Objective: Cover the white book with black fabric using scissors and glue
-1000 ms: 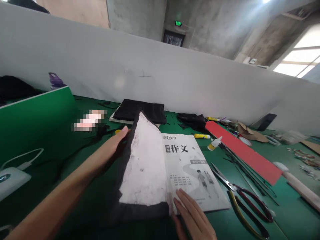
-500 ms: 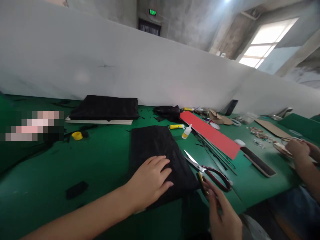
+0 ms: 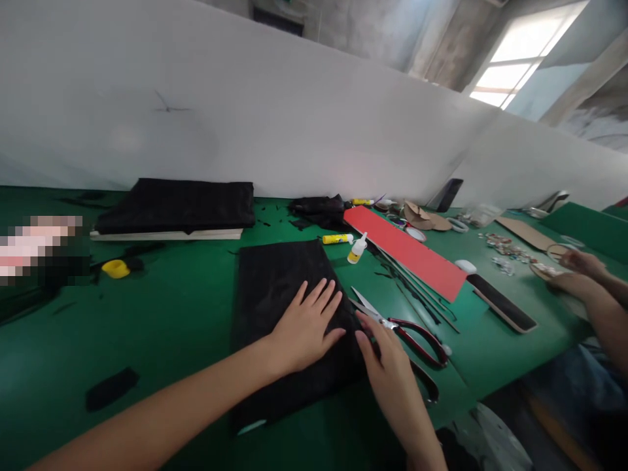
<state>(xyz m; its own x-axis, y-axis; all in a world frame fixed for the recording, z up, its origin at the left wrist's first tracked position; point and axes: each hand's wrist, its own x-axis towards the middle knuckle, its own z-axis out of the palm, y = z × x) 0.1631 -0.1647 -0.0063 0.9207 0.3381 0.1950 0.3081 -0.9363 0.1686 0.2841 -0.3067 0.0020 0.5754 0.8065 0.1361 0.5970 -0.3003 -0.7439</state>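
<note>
A folded black cloth (image 3: 279,294) lies flat on the green table in front of me. My left hand (image 3: 307,330) rests palm down on its right half, fingers spread. At the cloth's right edge is my right hand (image 3: 387,360), thumb and forefinger apart and fingertips at the edge; nothing shows between them. Just beyond it lie large scissors (image 3: 392,322) with dark red handles, blades pointing toward the far left. A second tool with a dark curved handle (image 3: 426,383) is partly hidden beside my right wrist.
Behind the cloth lie a yellow glue tube (image 3: 337,239), a small white bottle (image 3: 357,249) and a red board (image 3: 407,252). Another black cloth stack (image 3: 181,206) sits by the white partition (image 3: 294,131). A co-worker's hands (image 3: 581,278) work at far right. A yellow object (image 3: 116,268) is at left.
My right hand has let go of the yellow-edged tool and moved left to the cloth's edge. My left hand has spread its fingers and shifted slightly. The view has tilted down and turned a little right.
</note>
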